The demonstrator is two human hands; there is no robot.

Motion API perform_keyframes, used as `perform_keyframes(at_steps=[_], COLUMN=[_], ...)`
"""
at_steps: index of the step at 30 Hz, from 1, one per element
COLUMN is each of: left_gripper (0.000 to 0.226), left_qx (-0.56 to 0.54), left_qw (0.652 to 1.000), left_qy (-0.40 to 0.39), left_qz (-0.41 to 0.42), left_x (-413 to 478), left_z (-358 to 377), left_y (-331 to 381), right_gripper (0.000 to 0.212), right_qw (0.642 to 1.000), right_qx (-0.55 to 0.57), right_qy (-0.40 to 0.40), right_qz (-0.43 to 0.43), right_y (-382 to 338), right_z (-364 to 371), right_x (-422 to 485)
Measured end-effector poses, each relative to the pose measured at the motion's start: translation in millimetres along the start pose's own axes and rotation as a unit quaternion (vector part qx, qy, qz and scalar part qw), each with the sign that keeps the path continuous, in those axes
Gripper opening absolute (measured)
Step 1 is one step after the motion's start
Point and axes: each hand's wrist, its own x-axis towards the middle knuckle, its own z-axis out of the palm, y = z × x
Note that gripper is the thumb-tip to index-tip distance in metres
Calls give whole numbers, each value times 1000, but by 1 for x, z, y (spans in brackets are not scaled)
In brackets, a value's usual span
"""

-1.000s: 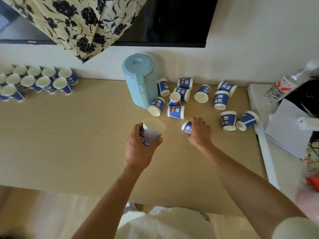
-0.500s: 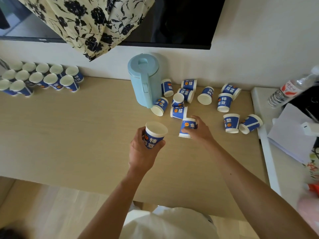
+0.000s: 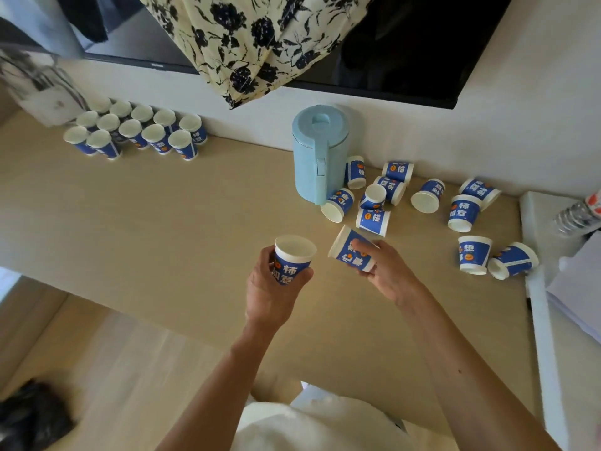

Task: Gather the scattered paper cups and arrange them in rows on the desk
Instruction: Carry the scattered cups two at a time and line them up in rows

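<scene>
Now an upright paper cup (image 3: 292, 258) is gripped by the curled fingers of the left hand (image 3: 273, 288), in front of the light-blue kettle (image 3: 317, 151). A tilted cup (image 3: 351, 250) is pinched by the right hand (image 3: 387, 275) alongside. Scattered cups (image 3: 465, 211) are seen right of the kettle, rowed cups (image 3: 140, 133) well left.

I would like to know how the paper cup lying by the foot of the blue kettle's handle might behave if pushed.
The cup lies on its side and tapers, so it would probably roll in an arc. Its open mouth looks empty, so it is likely very light. A hard squeeze may dent its paper wall.
</scene>
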Motion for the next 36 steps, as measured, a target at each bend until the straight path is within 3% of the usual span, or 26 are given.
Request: perform_keyframes(at_steps=[5,8,11,15,20,26,36], left_gripper=[47,43,41,40,41,35,51], left_qx=[-40,-83,-113,-144,-173,-169,-156], left_qw=[999,996,993,987,980,980,982], left_qy=[16,22,21,9,15,40,77], left_qz=[13,21,38,72,94,96,70], left_x=[3,4,7,7,4,6,53], left_z=[-32,-64,-103,-156,-221,-298,-387], left_y=[-5,-13,-22,-36,-58,-102,-151], right_gripper=[52,86,100,92,70,70,67], right_qw=[979,979,978,959,953,953,957], right_qx=[156,106,31,-59,-112,-115,-117], right_qy=[-126,-147,-150,-207,-199,-185,-133], right_qz=[-35,-87,-142,-184,-198,-213,-228], right_y=[3,7,9,15,26,59,87], right_z=[63,104,137,181,244,326,430], right_x=[-36,-53,-65,-82,-99,-105,-85])
